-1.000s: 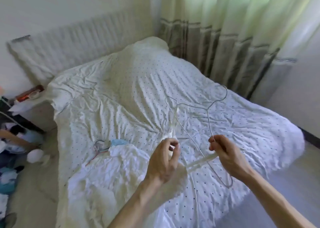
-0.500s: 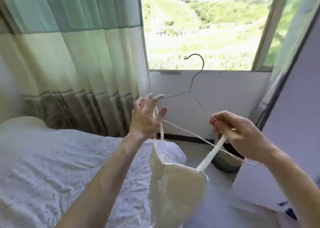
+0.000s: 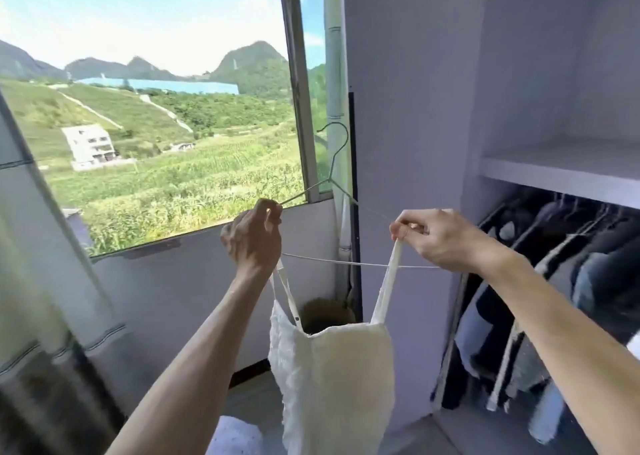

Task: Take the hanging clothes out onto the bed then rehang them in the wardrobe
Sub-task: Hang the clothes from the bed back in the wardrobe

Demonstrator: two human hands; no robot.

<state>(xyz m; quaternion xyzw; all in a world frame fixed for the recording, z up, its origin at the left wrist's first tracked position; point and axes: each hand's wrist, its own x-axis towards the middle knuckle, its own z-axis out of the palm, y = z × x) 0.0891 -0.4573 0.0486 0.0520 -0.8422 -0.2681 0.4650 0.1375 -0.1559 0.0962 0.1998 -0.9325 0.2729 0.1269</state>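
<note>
A cream strappy top hangs from a thin wire hanger held upright before me. My left hand pinches the hanger's left shoulder, with the top's left strap running down from under it. My right hand grips the right shoulder and pinches the right strap there. The hanger's bottom wire runs level between both hands. To the right stands the open wardrobe, where dark clothes hang under a shelf.
A large window with a grey frame post fills the left and middle. The wardrobe's side panel stands just behind the hanger. A round dark bin sits on the floor below. A corner of the bed shows at the bottom.
My view swung right from the bed past the curtain to the window and wardrobe. My left hand, open half a second ago, has closed on the hanger. The top hangs spread by both straps.
</note>
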